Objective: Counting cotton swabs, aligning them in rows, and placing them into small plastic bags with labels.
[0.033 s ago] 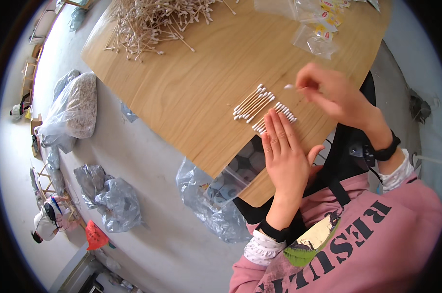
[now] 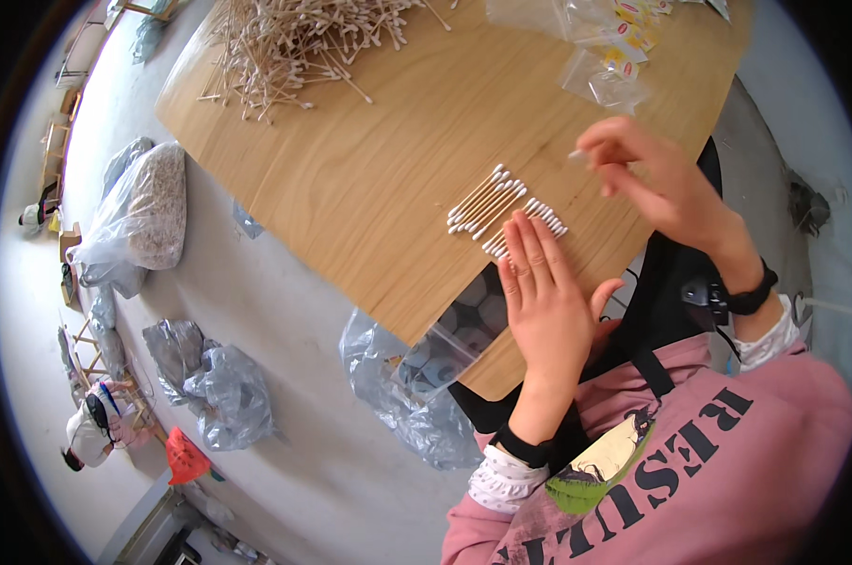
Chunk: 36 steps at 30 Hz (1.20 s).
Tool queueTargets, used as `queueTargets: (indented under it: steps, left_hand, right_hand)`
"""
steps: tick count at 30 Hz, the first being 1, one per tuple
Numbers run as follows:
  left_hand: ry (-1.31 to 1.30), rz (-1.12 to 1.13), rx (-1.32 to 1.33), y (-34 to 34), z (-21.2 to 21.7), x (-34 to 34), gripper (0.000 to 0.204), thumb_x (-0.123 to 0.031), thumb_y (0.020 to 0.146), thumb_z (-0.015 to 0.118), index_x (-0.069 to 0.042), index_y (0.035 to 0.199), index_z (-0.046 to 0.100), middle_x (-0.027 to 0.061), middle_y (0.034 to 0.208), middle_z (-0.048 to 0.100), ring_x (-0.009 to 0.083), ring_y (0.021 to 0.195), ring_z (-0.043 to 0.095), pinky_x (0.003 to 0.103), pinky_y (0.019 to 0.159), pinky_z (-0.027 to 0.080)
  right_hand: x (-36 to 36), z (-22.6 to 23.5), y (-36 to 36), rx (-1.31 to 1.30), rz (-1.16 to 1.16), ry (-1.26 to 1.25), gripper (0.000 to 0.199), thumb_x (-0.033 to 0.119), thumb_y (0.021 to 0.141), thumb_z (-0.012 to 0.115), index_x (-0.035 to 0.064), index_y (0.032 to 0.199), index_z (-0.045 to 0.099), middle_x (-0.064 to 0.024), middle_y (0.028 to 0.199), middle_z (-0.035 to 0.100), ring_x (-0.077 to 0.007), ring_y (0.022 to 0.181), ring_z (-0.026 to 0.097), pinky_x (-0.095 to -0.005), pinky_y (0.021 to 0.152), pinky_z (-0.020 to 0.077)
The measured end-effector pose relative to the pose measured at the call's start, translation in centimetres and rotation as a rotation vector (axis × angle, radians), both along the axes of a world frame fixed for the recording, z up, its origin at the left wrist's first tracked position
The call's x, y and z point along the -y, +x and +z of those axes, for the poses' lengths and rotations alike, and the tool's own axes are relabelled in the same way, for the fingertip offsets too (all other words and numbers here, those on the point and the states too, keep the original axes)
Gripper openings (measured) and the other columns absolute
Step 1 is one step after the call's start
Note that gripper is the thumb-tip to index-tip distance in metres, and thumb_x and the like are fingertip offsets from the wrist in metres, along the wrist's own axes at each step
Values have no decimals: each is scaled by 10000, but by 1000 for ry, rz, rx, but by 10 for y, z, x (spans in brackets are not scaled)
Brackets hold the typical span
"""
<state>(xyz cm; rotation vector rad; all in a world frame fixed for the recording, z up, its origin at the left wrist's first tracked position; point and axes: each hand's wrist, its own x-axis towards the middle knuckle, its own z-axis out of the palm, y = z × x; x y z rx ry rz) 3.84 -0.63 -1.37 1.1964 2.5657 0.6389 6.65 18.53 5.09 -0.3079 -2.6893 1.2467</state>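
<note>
Closest to my camera is the wearer's pink top [image 2: 727, 471], with dark lettering across it, its pale dotted cuffs [image 2: 507, 478] showing at both wrists beside black bands [image 2: 529, 446]. I have the left hand [image 2: 550, 315] lying palm down at the table's near edge, fingers straight, side by side and gripping nothing, the thumb spread out. Those fingers cover the middle of a row of cotton swabs [image 2: 550, 218], whose white tips show on either side. The right hand [image 2: 652, 184] is raised to the right of it, fingers curled; it blurs for me, but a white swab tip [image 2: 577, 156] pokes out, seemingly pinched there.

Just beyond the left fingertips I see a second neat row of swabs [image 2: 490, 202], lying slantwise on the wooden table [image 2: 350, 188]. A clear plastic bag [image 2: 407, 414] hangs below the table's edge. Across the tabletop, I find a big loose heap of swabs [image 2: 299, 47] at the far left and clear packets with yellow labels [image 2: 624, 52] at the far right.

Farther off, on the grey floor [image 2: 303, 339], I make out grey plastic bags [image 2: 228, 400], a bulging clear sack [image 2: 157, 207], a red bag [image 2: 186, 456] and a person in white [image 2: 89, 438].
</note>
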Motion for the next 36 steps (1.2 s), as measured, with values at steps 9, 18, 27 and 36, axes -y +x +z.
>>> queueTargets:
  steps: [9, 18, 27, 36]
  left_hand:
    - [513, 382, 153, -39, 18, 45, 603, -149, 1002, 499, 6, 1539, 271, 193, 1611, 265, 343, 1514, 206, 477, 1219, 138]
    - [733, 631, 318, -49, 20, 32, 518, -263, 1077, 362, 9, 1512, 290, 173, 1574, 345, 282, 1482, 292, 429, 1214, 191]
    - [1176, 677, 626, -61, -4, -6, 656, -466, 1083, 281, -5, 1546, 226, 178, 1592, 305, 270, 1494, 253, 403, 1217, 187]
    - [1143, 537, 746, -58, 0, -15, 713, -552, 1063, 243, -55, 1572, 191, 167, 1631, 216, 256, 1524, 169, 399, 1238, 107]
  right_hand:
    - [-92, -5, 152, 35, -764, 128, 161, 58, 1018, 518, 32, 1140, 620, -41, 988, 643, -111, 859, 663, -256, 832, 508]
    - [-157, -117, 224, 166, -678, 668, 159, 86, 1007, 554, 30, 1129, 638, -50, 1177, 679, -142, 1122, 628, -303, 992, 459]
    - [11, -51, 13, -406, -352, -635, 572, 465, 1057, 421, -15, 1362, 485, -161, 1386, 544, -241, 1311, 516, -400, 1102, 391]
    - [50, -71, -56, -325, -199, -940, 759, 615, 1004, 395, -26, 1409, 421, -161, 1440, 473, -241, 1402, 408, -397, 1181, 306]
